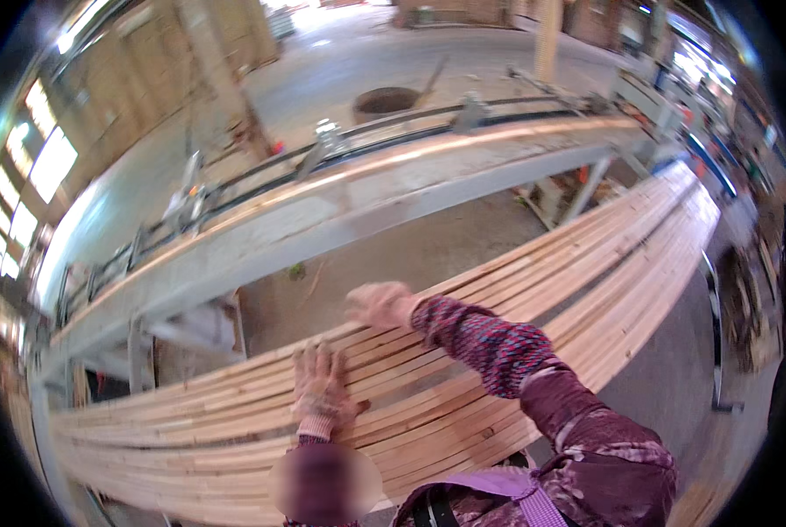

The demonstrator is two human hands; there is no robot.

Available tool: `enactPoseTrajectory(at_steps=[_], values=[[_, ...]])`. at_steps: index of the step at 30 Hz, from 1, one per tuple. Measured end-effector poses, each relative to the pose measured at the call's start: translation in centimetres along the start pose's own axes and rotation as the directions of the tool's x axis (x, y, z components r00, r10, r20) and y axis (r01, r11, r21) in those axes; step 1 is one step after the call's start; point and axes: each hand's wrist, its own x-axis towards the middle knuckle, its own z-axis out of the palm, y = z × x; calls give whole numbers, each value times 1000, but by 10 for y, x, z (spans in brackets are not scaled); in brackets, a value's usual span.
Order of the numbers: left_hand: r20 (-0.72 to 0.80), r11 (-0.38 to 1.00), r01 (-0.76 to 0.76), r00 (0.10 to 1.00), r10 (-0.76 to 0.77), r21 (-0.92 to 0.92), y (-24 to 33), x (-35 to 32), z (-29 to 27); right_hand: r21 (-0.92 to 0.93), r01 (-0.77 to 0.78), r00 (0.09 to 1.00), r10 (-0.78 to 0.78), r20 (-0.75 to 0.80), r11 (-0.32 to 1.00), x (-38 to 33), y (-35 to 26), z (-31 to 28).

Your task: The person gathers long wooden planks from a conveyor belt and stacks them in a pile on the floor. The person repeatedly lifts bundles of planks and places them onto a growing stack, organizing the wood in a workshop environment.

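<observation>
A long metal machine bed (340, 220) runs across the workshop from lower left to upper right, carrying a rail with clamps (327, 139) along its far edge; it stands apart from the nearer work, with bare concrete floor (428, 250) between them.

Nearer the person, a wide stack of long pale wooden strips (586, 263) lies side by side and in layers, all running the same way as the machine bed. What carries them is mostly hidden; a metal frame leg (716, 351) shows at the right edge. Laid parallel and flush, the strips probably stay straight and easy to slide off one at a time.

The right hand (380, 304), in a patterned sleeve, reaches over the stack to its far edge, where its fingers curl over the outermost strip; it looks like a loose hold on that edge rather than a firm grip, though the fingertips are hidden behind the wood.

The left hand (321, 386) lies flat and spread on top of the strips, nearer the near edge, palm down and holding nothing, seemingly pressing the layers to keep them from shifting.
</observation>
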Motion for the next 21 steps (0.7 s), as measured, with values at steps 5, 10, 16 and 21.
enactPoseTrajectory(at_steps=[5,10,16,21], values=[[-151,999,-41,988,36,-33,-6,-12,2,-115,-129,909,71,-410,985,27,18,-12],[-163,998,-66,984,69,21,-13,-19,5,-222,-200,907,94,-411,954,71,42,-7],[-293,996,-86,953,78,-13,-15,-14,17,-8,-227,907,214,362,974,81,37,29],[-281,993,-108,955,90,-48,-16,-17,14,-89,-215,931,232,281,973,51,13,7]])
